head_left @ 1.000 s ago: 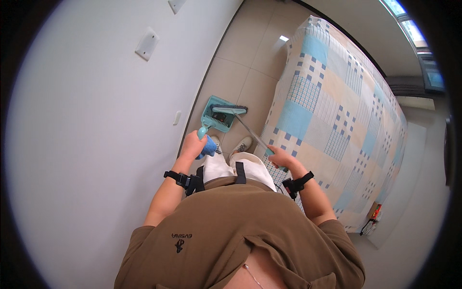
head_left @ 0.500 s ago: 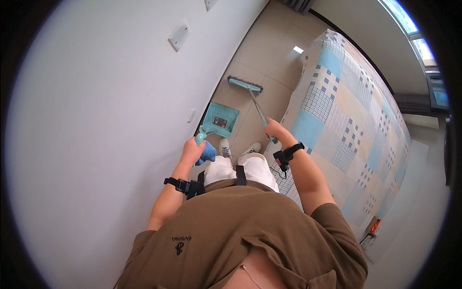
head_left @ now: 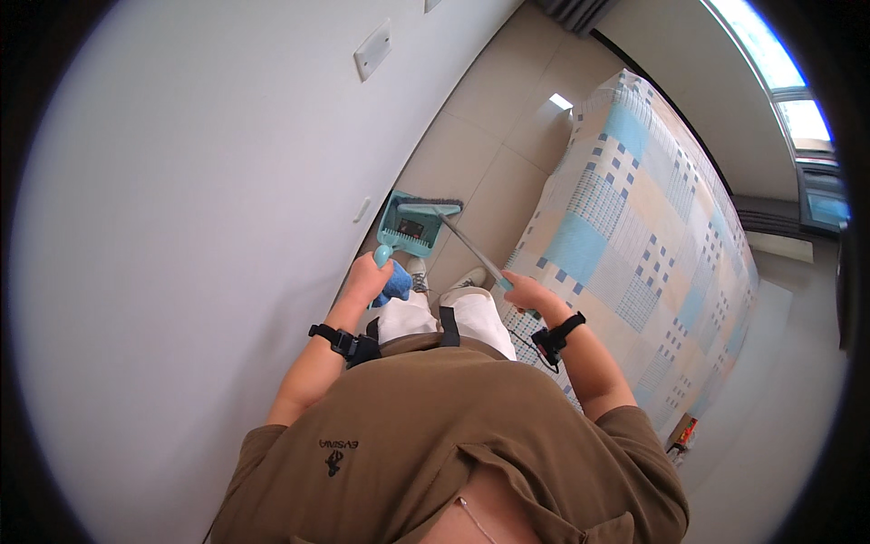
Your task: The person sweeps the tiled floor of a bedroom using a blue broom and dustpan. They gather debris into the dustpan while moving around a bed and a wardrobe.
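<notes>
My left hand (head_left: 367, 277) is closed round the top of the light-blue handle of a dustpan (head_left: 443, 238). A blue cloth (head_left: 396, 285) hangs beside that hand; whether the fingers grip it too, I cannot tell. The dustpan's teal tray lies on the floor by the wall, just ahead of my shoes. In my right hand (head_left: 529, 294) is the handle of a broom (head_left: 467, 242), its grey pole slanting forward and left. The broom's teal head with dark bristles lies across the far edge of the dustpan, partly covering its opening.
A white wall (head_left: 208, 227) runs close along my left. To the right stands a bed (head_left: 625, 218) under a patchwork cover in blue and beige. Beige tiled floor (head_left: 489, 100) lies between them. A grey curtain (head_left: 575, 13) hangs at the far end.
The broom head has come back toward me and left, from the floor beyond the dustpan to its far edge. My right hand has shifted slightly right and nearer.
</notes>
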Tool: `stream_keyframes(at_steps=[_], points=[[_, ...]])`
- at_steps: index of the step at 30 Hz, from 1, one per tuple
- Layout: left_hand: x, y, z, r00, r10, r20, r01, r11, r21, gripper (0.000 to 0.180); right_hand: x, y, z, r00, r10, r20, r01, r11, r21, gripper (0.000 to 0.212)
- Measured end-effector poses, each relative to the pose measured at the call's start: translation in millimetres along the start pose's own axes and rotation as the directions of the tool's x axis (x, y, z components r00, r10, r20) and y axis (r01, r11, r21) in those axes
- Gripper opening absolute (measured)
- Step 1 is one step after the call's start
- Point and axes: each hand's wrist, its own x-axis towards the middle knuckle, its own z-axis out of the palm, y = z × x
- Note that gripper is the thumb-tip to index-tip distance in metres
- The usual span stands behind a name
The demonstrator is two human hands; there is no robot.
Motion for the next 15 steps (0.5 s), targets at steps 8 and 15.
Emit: stream_keyframes(at_steps=[8,15], points=[[5.1,8.2,-3.6,0.999,0.027,0.031,-0.027,1.0,-0.002,0.031,-3.5,24.7,-31.4,0.999,0.044,-0.021,-0.034,0.932,0.362,0.06],[11.8,-4.1,3.8,0.998,0.054,0.027,-0.054,0.998,0.026,0.03,65.1,12.3,-18.0,0.987,-0.005,-0.162,0.057,0.945,0.323,0.063]])
